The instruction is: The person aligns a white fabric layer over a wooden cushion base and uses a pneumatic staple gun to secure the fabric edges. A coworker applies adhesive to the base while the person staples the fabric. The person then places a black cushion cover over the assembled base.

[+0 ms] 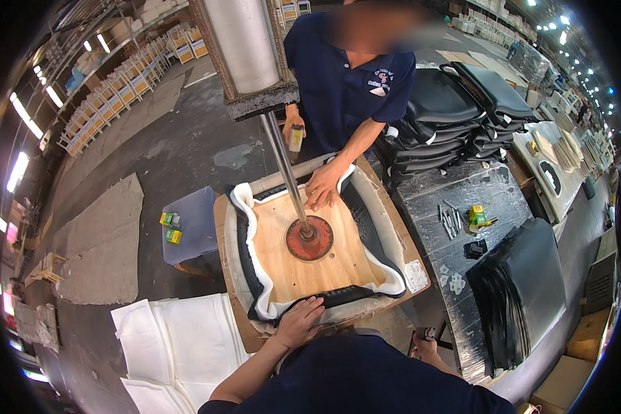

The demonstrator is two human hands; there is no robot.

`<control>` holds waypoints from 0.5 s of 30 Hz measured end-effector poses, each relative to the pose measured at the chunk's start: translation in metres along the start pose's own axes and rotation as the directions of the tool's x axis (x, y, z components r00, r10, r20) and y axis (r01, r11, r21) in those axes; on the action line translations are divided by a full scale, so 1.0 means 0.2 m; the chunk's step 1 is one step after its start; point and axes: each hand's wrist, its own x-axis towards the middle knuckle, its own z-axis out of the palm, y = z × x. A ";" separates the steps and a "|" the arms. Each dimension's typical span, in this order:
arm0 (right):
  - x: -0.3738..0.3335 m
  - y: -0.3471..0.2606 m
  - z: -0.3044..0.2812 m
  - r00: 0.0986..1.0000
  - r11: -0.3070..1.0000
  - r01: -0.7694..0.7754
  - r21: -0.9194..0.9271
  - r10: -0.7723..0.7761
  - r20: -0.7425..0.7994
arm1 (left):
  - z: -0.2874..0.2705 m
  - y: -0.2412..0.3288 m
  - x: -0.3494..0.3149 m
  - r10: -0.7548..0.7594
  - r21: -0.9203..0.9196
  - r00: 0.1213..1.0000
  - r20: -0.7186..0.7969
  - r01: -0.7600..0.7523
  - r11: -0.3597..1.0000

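A wooden seat panel (pixel 352 265) lies in front of me, with white padding (pixel 391 283) and a black cover (pixel 370 219) around its edges. A red round press foot (pixel 309 238) on a metal rod bears down on the panel. My left hand (pixel 301 323) rests on the near edge of the black cover, fingers stretched out over it. Low at the right, beside the table, my right hand (pixel 428 350) is closed on a dark hand tool (pixel 426 334) with a metal part; my sleeve and body hide much of it. Opposite, a co-worker's hand (pixel 326 183) presses on the panel's far edge.
The co-worker's other hand holds a yellowish tool (pixel 296 138). A table (pixel 421 207) at right carries silver strips (pixel 450 219), a green-yellow box (pixel 477 217) and stacked black sheets (pixel 524 290). Black covers (pixel 438 103) pile behind. At left are a grey stool (pixel 190 221) and white padding sheets (pixel 193 338).
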 end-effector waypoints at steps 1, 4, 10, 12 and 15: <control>0.00 0.00 -0.02 1.000 1.000 -0.026 -0.002 0.026 0.011 | 0.00 0.00 -0.01 -0.002 -0.006 1.000 0.006 0.002 1.000; 0.01 0.03 -0.01 0.996 0.994 0.012 -0.110 -0.022 -0.087 | -0.02 -0.01 -0.03 0.000 -0.035 1.000 0.001 0.000 0.999; -0.07 0.12 0.04 0.981 0.990 0.133 -0.054 -0.140 -0.137 | -0.03 -0.03 -0.02 0.036 -0.036 0.999 -0.003 -0.036 0.999; -0.12 0.11 0.06 0.977 0.992 0.128 0.000 -0.126 -0.172 | -0.03 -0.03 0.01 0.057 -0.018 0.998 -0.008 -0.058 0.998; -0.17 0.16 0.05 0.962 0.993 0.110 -0.048 -0.118 -0.244 | 0.03 -0.05 -0.01 0.056 -0.037 0.998 -0.037 -0.058 0.998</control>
